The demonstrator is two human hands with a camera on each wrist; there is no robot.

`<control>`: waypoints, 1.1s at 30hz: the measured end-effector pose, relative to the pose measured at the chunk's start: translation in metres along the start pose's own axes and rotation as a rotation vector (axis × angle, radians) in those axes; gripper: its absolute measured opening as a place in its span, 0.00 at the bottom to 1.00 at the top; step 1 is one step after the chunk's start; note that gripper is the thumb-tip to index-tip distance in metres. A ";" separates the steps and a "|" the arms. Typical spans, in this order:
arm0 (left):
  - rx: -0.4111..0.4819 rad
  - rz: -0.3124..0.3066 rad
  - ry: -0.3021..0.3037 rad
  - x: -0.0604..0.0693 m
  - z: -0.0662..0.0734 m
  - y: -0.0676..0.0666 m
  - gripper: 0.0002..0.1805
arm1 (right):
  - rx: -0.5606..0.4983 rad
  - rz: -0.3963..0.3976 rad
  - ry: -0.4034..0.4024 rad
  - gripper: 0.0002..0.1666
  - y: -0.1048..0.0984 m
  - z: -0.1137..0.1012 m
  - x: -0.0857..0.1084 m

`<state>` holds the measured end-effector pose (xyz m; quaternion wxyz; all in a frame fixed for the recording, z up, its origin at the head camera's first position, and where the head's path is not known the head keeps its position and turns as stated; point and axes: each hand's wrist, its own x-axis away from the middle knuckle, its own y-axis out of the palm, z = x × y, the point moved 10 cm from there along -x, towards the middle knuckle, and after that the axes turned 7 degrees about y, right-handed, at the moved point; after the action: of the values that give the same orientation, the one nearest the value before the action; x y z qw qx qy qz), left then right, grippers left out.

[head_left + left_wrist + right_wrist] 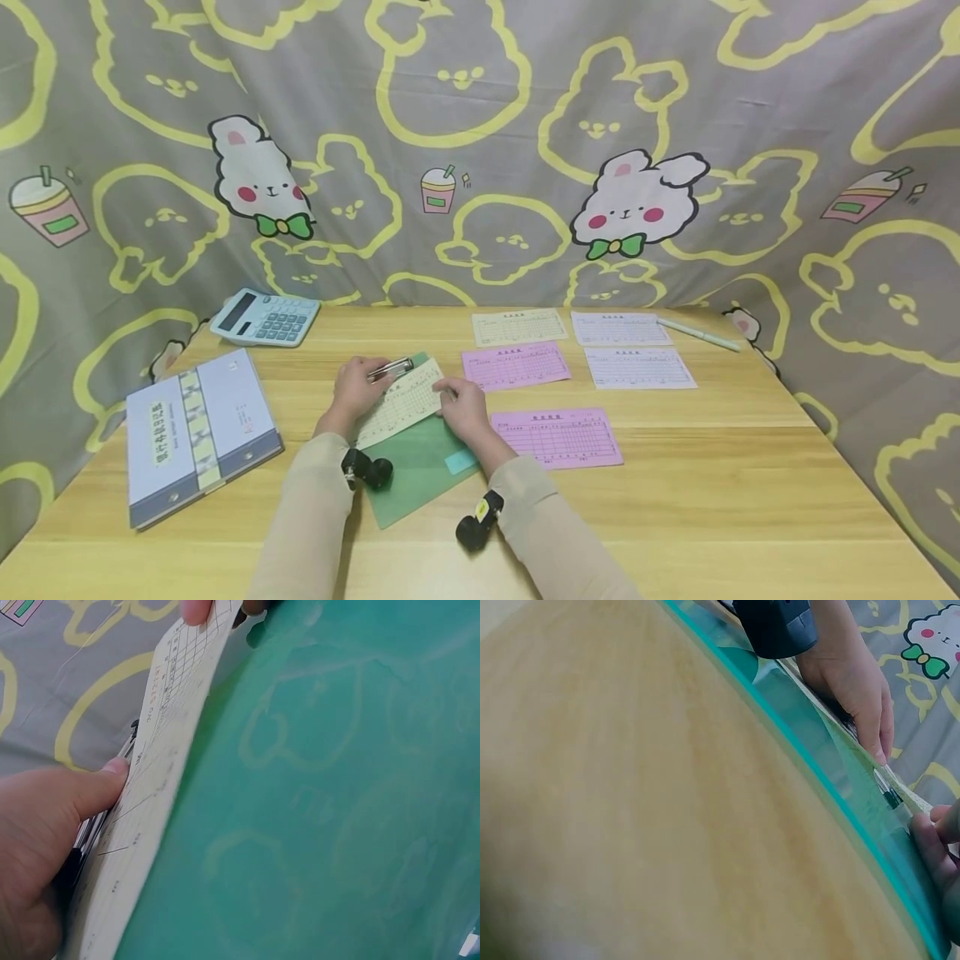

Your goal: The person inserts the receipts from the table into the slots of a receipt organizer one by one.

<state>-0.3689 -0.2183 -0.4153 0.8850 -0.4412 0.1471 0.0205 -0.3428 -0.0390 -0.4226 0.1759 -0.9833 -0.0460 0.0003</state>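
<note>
One cream slip (399, 407) is pinched at its right end by the nearly closed right hand (465, 408), lying at that hand's 9 o'clock over the green clipboard (416, 467). At 10 o'clock from its middle, it is touched by the left hand (357, 387), whose full grip cannot be told.

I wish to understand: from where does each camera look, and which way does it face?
Head: worn on the head, facing forward and down at the cream slip and green clipboard; left hand, right hand and both sleeves show.
Left wrist: on that wrist, looking along the clipboard; left hand at left, a little of the right hand at top.
Right wrist: on that wrist, looking across the tabletop; part of the right hand at right, left hand beyond.
Shared: both wrist views show slip, clipboard and patterned curtain.
</note>
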 end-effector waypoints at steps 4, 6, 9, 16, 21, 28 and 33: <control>-0.028 0.011 -0.002 -0.001 -0.001 0.000 0.19 | 0.003 -0.005 -0.008 0.14 0.001 0.000 0.000; -0.041 0.018 -0.001 -0.001 0.000 -0.001 0.20 | 0.001 -0.007 -0.011 0.14 0.001 0.000 -0.001; -0.068 0.023 0.007 -0.002 0.003 -0.002 0.20 | -0.007 -0.014 -0.008 0.13 0.002 0.000 -0.001; -0.101 0.011 -0.006 -0.001 0.005 -0.001 0.22 | -0.032 -0.033 0.004 0.14 0.002 0.000 -0.001; -0.111 -0.001 -0.004 0.001 0.007 0.000 0.22 | -0.041 -0.037 0.012 0.15 0.003 0.000 0.000; -0.096 0.009 0.013 0.001 0.010 -0.002 0.21 | -0.033 -0.042 0.033 0.17 0.004 0.000 -0.003; -0.062 0.024 0.012 -0.002 0.011 -0.004 0.19 | -0.048 -0.046 0.032 0.16 0.004 -0.001 -0.006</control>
<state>-0.3670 -0.2119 -0.4051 0.8696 -0.4669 0.1570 0.0332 -0.3484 -0.0431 -0.4233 0.1528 -0.9859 -0.0655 -0.0208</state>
